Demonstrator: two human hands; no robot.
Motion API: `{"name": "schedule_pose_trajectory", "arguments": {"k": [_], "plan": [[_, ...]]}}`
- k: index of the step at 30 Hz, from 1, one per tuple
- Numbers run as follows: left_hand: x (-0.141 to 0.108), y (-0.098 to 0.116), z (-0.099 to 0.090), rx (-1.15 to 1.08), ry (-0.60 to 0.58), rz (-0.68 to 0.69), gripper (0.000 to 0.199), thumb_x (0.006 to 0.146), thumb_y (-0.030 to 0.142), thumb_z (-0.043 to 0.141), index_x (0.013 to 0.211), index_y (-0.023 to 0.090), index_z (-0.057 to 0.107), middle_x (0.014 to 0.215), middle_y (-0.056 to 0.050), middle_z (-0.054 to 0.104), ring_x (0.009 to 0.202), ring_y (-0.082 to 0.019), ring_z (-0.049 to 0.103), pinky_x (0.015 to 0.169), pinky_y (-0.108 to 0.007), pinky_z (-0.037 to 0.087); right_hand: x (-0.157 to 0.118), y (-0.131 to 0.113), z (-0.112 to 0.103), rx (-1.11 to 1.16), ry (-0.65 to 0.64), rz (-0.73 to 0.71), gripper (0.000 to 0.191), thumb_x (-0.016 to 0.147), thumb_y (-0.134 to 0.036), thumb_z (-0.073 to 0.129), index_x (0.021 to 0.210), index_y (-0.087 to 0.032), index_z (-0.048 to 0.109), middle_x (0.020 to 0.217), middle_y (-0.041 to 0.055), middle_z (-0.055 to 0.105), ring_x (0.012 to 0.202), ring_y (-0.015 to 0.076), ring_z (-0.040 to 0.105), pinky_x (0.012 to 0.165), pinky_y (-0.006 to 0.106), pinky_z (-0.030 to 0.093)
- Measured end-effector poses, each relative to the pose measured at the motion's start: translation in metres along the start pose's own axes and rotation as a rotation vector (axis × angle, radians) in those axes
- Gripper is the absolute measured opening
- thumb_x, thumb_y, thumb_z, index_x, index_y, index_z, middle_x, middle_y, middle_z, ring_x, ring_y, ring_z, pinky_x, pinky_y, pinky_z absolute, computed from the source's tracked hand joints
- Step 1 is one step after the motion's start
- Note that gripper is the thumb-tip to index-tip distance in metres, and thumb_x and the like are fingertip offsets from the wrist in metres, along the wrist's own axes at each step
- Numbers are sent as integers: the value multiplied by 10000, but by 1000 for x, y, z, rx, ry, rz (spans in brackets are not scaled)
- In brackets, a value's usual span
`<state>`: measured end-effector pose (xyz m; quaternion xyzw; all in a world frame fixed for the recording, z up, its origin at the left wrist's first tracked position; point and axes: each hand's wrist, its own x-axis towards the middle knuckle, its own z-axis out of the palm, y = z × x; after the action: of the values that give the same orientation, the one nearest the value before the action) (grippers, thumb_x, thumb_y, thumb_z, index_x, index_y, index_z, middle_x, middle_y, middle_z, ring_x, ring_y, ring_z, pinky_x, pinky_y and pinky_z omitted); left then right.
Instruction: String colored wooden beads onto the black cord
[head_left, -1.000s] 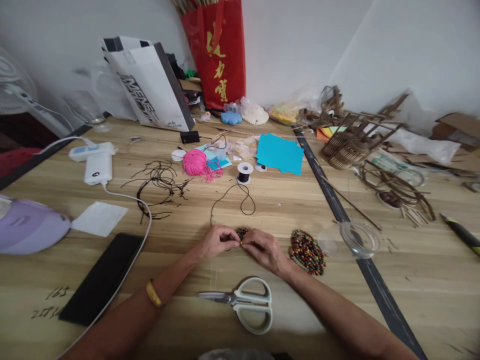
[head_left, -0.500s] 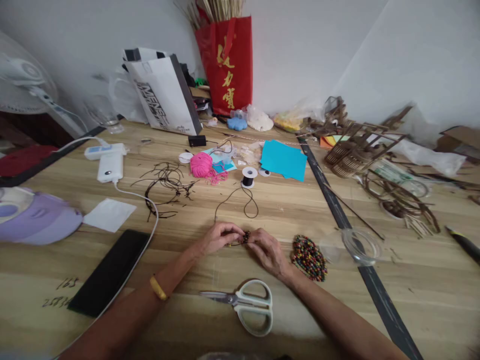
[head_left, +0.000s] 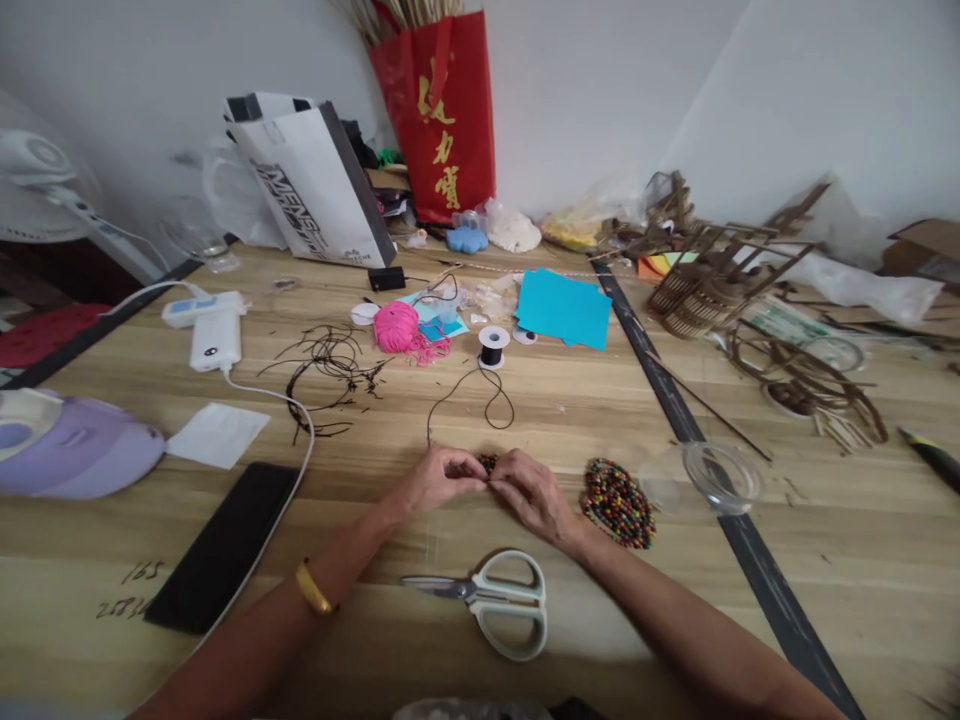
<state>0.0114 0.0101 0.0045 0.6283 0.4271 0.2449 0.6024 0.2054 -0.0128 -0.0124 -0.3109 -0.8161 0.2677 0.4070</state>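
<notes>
My left hand (head_left: 439, 480) and my right hand (head_left: 531, 492) meet at the fingertips over the wooden table, each closed in a pinch. A small cluster of dark beads (head_left: 489, 462) shows just behind the fingertips, partly hidden by them. Thin black cord (head_left: 442, 396) runs from a white spool (head_left: 492, 346) down to my left hand. What sits between the pinched tips looks like this cord with the beads, but it is mostly covered. Scissors with pale handles (head_left: 487, 592) lie below my hands. Multicoloured bead strings (head_left: 619, 503) are heaped beside my right wrist.
Loose black cords (head_left: 330, 365), pink yarn (head_left: 397, 328) and blue sheets (head_left: 564, 308) lie farther back. A clear round container (head_left: 721, 478) stands right of the beads. Leftward are a black pad (head_left: 223, 545) and a white cable (head_left: 309, 435). Bags line the wall.
My fingertips have drawn together, and the dark beads between them are now more covered. The whole view has shifted slightly; the scissors, spool and bead heap stay in place.
</notes>
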Motion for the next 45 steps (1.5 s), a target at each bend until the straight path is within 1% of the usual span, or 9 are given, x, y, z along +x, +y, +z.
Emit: {"name": "schedule_pose_trajectory", "arguments": {"k": [6,10,14,20,26,30,38,41,45], "plan": [[-3,-10,4,46,57,58,125,708,225,655,734,105,683,686,-30,677,622,-123,576,594,-215,420,-1,0,-1,1,-23,-14,113,941,-212,455,913,-181,560,807,56,577,760,156,545,669,274,471],[-4,-11,4,28,147,72,108,701,218,653,706,110,662,663,-22,658,605,-114,552,576,-209,407,-2,1,-1,-13,70,67,106,935,-215,454,970,-184,549,828,55,577,765,162,553,674,285,471],[-8,-5,4,10,213,73,112,692,233,656,689,122,648,653,-13,650,599,-110,539,569,-206,407,-2,3,-1,-24,159,155,112,931,-196,434,941,-188,545,837,50,567,772,162,549,679,284,468],[-10,4,5,34,265,71,119,708,234,632,673,120,643,609,-4,616,571,-101,514,564,-205,395,-2,7,-1,-68,200,191,115,921,-179,426,931,-189,540,849,53,566,798,173,547,707,294,464],[-7,-4,8,15,303,73,144,715,254,628,689,113,643,611,-6,604,562,-97,504,547,-202,388,-8,19,-4,-111,208,249,137,912,-193,442,989,-185,555,875,58,585,815,174,561,713,285,475],[-6,-8,8,15,311,73,150,717,264,624,687,116,632,604,-3,594,562,-98,497,542,-200,389,-10,21,-5,-148,180,243,185,917,-197,434,1061,-188,550,921,76,599,845,184,567,744,308,493],[-7,-7,8,51,290,97,136,721,255,630,693,122,637,650,-22,631,594,-114,535,572,-210,412,-7,18,-5,-190,61,147,343,932,-161,379,1259,-187,476,1131,130,585,1074,235,533,923,432,479],[-8,-6,9,65,280,95,133,725,252,624,698,122,639,655,-22,637,595,-116,541,567,-208,414,-8,17,-4,-161,-11,140,403,951,-154,332,1347,-189,398,1260,129,532,1193,217,482,1012,430,438],[-9,-5,7,108,254,78,126,732,238,615,704,118,637,638,-9,615,576,-106,521,548,-203,399,-8,14,-3,-209,-136,90,468,961,-177,338,1425,-168,285,1428,137,375,1330,214,344,1088,432,368]]}}
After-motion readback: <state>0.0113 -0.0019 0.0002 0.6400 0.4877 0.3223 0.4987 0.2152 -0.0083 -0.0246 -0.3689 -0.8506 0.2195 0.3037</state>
